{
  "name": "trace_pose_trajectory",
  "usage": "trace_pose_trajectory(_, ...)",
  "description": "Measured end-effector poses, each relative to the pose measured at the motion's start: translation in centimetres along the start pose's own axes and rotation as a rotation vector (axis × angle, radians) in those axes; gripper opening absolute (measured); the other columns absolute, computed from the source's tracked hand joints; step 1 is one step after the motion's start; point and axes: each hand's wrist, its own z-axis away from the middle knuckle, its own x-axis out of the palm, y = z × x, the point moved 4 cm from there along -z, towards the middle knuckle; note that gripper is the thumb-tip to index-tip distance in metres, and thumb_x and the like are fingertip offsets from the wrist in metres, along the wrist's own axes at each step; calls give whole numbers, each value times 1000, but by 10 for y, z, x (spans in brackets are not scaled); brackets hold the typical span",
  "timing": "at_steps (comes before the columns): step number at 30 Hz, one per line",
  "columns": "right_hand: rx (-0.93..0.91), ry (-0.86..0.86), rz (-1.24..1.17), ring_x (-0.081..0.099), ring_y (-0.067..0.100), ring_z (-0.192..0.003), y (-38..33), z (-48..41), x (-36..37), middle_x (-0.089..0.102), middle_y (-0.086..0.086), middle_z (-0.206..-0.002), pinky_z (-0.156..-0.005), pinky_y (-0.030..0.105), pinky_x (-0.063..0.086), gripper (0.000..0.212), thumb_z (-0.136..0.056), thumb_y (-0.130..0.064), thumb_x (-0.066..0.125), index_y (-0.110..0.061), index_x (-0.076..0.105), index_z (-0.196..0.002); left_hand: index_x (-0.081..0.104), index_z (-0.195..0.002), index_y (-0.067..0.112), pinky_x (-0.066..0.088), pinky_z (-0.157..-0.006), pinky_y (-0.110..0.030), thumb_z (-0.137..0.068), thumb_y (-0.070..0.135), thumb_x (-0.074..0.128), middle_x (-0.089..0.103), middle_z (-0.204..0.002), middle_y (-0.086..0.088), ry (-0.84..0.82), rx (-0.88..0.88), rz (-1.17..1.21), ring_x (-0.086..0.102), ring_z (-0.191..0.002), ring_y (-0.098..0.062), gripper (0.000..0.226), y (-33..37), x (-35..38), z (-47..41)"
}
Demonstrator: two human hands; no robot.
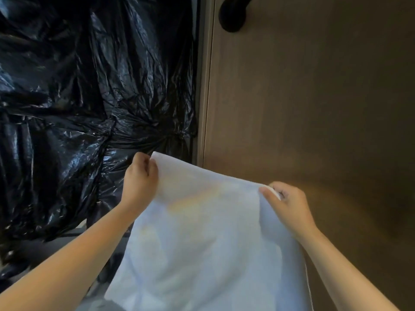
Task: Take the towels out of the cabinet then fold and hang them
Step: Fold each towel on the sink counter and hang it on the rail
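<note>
Towel [202, 243], pale blue-white, hangs spread between the two hands in the lower middle of the view. Its top edge slants from upper left down to the right and sags a little in between. At the top left corner the left grip [140, 178] pinches the cloth, with fingers curled over the edge. At the top right corner the right grip [287, 203] pinches it with the thumb on the near face, and a bit of white hem shows past the fingers. The towel's left side edge runs down and leftward to the bottom of the view. Its right side edge falls beside the right forearm [336, 265], where a thin hem line shows. The lower edge is out of view.

Crumpled black plastic sheeting [67, 86] fills the left half behind the left corner. A narrow grey frame strip [205, 86] divides it from a brown wood-grain panel [314, 108] on the right. A round black fitting [233, 14] sits at the panel's top, well apart from the towel, with the panel's bare face between them. Whether the towel touches the panel cannot be told.
</note>
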Motion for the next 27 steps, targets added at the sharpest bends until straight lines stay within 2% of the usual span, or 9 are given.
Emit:
trace_pose_trajectory(6,-15,63,4,55,6,-62,-41,-25,-15,61,-13,-65,-56,25,39,26,-93,-28,59,-24,63,-68,41,-83,9,28,-49,-33,-99,30,46,43,-65,-4,59,-23,80,39,-56,-18,27,10,-4,15)
trace_pose_trajectory(9,-14,53,-20,53,6,-61,-56,-28,-18,58,-14,-61,-53,20,36,30,-94,-27,58,-25,60,-64,34,-73,16,28,-44,-20,-94,33,58,32,-60,2,64,90,70,30,-49,-8,36,28,-7,27)
trace_pose_trajectory(11,-41,34,-36,53,5,-61,-71,-27,-17,57,-15,-62,-52,14,34,30,-94,-26,58,-27,59,-64,37,-74,23,32,-47,-16,-92,36,60,38,-62,5,23,133,100,39,-51,-4,32,44,-7,36)
trace_pose_trajectory(14,-99,-27,-92,53,3,-63,-93,-25,-13,59,-12,-65,-54,12,35,27,-95,-24,60,-24,61,-68,50,-104,29,40,-65,-22,-86,47,61,60,-91,14,-64,133,150,56,-81,1,28,64,-1,46)
trace_pose_trajectory(17,-161,-115,-160,54,2,-65,-113,-24,-11,61,-12,-68,-57,11,36,24,-96,-24,61,-23,64,-72,37,-139,37,42,-90,-16,-89,45,61,50,-128,32,-205,239,168,48,-111,13,56,82,4,53)
trace_pose_trajectory(19,-192,-172,-206,56,3,-67,-123,-22,-10,62,-12,-70,-59,11,38,21,-95,-27,61,-23,66,-75,31,-145,39,33,-100,-6,-92,40,60,44,-136,34,-331,306,167,39,-118,23,60,87,10,56)
trace_pose_trajectory(23,-231,-237,-270,58,3,-70,-133,-18,-8,66,-8,-74,-62,12,41,17,-94,-23,63,-21,70,-78,48,-134,41,41,-103,-21,-89,47,57,60,-126,26,-588,213,322,52,-119,8,46,89,19,60)
trace_pose_trajectory(25,-245,-251,-282,60,4,-72,-135,-18,-8,68,-8,-76,-63,10,42,16,-94,-21,63,-22,71,-80,66,-112,37,50,-89,-25,-90,51,57,71,-106,14,-663,187,380,64,-100,0,28,91,21,61)
trace_pose_trajectory(27,-233,-243,-277,61,3,-71,-134,-19,-8,69,-9,-76,-62,10,42,16,-92,-21,65,-24,72,-79,71,-86,22,49,-70,-27,-85,53,59,69,-81,-1,-652,173,388,62,-72,-9,34,90,22,59)
